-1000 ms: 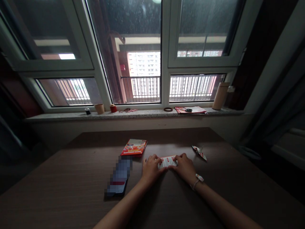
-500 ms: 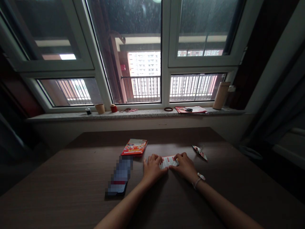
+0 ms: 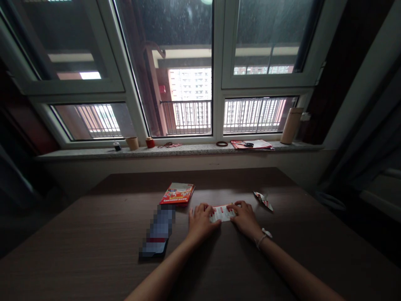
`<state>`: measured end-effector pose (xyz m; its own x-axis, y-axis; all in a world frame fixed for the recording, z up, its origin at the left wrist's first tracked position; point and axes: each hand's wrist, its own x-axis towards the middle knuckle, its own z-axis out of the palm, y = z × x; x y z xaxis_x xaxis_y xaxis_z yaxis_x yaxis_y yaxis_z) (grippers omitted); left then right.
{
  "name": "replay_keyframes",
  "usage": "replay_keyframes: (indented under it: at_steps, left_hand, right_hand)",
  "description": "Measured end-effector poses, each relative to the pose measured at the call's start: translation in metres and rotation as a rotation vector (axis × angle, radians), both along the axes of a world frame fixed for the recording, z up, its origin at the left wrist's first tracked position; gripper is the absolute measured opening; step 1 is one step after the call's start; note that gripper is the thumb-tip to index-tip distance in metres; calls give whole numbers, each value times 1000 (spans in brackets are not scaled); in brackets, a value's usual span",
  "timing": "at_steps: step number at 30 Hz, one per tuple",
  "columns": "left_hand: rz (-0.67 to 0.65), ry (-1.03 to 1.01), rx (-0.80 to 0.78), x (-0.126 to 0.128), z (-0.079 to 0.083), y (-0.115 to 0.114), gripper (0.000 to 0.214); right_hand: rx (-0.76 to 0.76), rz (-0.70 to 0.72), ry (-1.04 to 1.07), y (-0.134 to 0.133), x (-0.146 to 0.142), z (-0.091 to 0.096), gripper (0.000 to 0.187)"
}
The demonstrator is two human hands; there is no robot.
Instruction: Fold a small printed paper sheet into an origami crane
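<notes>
On the brown table, near the middle, we saw a white paper with red labels and rows of print too small for us to read. Our left hand touched its left side and our right hand its right side, fingers bent and a bit spread; we couldn't tell if they pinched it. Far left, red booklets had white letters, too blurry to read.

From head height, the view looks forward-down across a table toward windows.
</notes>
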<state>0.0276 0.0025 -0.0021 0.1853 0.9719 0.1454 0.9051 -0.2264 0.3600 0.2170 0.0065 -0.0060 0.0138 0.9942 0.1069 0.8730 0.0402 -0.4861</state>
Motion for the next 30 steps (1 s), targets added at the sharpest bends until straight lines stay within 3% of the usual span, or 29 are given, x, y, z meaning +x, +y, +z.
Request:
replay_keyframes:
  at_steps: [15, 30]
  left_hand:
    - [7, 0, -19, 0, 4, -2, 35]
    - [-12, -1, 7, -2, -2, -2, 37]
  right_hand:
    - [-51, 82, -42, 7, 18, 2, 55]
    - [-72, 87, -21, 10, 26, 8, 52]
